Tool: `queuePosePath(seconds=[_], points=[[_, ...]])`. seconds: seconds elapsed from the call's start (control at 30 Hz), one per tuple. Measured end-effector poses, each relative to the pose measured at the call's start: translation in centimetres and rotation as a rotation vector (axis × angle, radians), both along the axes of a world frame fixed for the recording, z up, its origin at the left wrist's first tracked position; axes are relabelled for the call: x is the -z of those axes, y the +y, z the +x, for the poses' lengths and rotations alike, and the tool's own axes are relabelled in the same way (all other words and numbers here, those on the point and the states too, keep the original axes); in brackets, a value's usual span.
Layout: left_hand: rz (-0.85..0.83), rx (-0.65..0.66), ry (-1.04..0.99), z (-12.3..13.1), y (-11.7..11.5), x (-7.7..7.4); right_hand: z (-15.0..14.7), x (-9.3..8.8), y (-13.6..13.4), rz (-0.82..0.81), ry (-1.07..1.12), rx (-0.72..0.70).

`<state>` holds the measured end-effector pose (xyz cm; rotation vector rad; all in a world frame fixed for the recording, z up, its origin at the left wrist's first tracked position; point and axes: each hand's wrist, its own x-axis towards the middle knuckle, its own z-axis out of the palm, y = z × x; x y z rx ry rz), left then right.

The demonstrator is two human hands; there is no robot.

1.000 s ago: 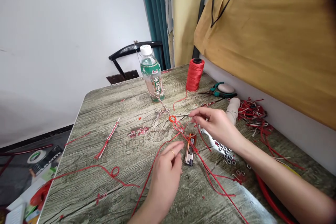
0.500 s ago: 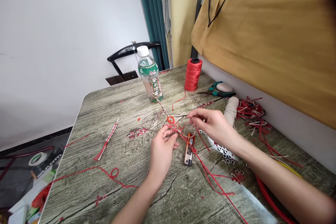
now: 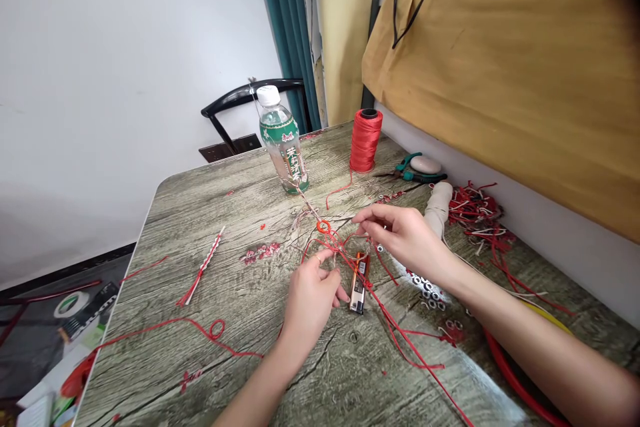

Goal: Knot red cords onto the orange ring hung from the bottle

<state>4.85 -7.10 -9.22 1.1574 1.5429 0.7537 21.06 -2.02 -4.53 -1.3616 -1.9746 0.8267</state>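
A person's left hand and right hand worked a tangle of red cords at the middle of a wood-grain table. The left hand's fingers were closed, pinching several strands just below a small red knot. The right hand's thumb and forefinger were pressed together on a strand just to the right of that knot. The cords fanned out from the knot toward the person, trailing across the tabletop and past the right forearm. A thin braided strand ran from the knot back toward a plastic bottle standing upright at the far side of the table. A lighter lay flat just beside the left hand's fingers, with cords crossing it. A spool of red thread stood upright to the right of the bottle. Green-handled pliers and a roll of white cord lay beyond the right hand, near a heap of cord scraps. A short red-and-white braid lay well apart on the left.
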Motion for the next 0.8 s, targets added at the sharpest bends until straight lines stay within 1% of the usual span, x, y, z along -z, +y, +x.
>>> queuePosePath(seconds=[0.2,0.43,0.5,0.57,0.6,0.63,0.7,0.77,0.8], points=[[-0.111,0.099,-0.01,0.1,0.0,-0.3,0.0,-0.1,0.0,-0.012,0.054,-0.02],[-0.105,0.161,-0.022,-0.4,0.0,-0.9,0.1,-0.4,-0.1,-0.057,0.196,-0.008],[-0.063,0.109,0.015,-0.7,0.1,-1.1,0.2,-0.6,-0.1,-0.08,0.247,0.01],[-0.035,0.003,0.039,-0.9,0.3,-1.6,0.3,-0.8,0.0,-0.102,0.281,0.024],[-0.044,-0.056,0.018,-0.9,0.3,-1.9,0.3,-0.9,0.0,-0.108,0.286,0.026],[-0.067,-0.112,-0.033,-0.9,0.4,-2.2,0.3,-1.0,0.0,-0.111,0.284,0.023],[-0.124,-0.213,-0.199,-0.7,0.5,-2.7,0.2,-1.0,0.0,-0.111,0.258,0.001],[-0.158,-0.272,-0.375,-0.3,0.6,-3.1,0.0,-0.9,0.0,-0.09,0.194,-0.024],[-0.166,-0.279,-0.445,-0.1,0.7,-3.2,-0.1,-0.9,0.0,-0.073,0.144,-0.034]])
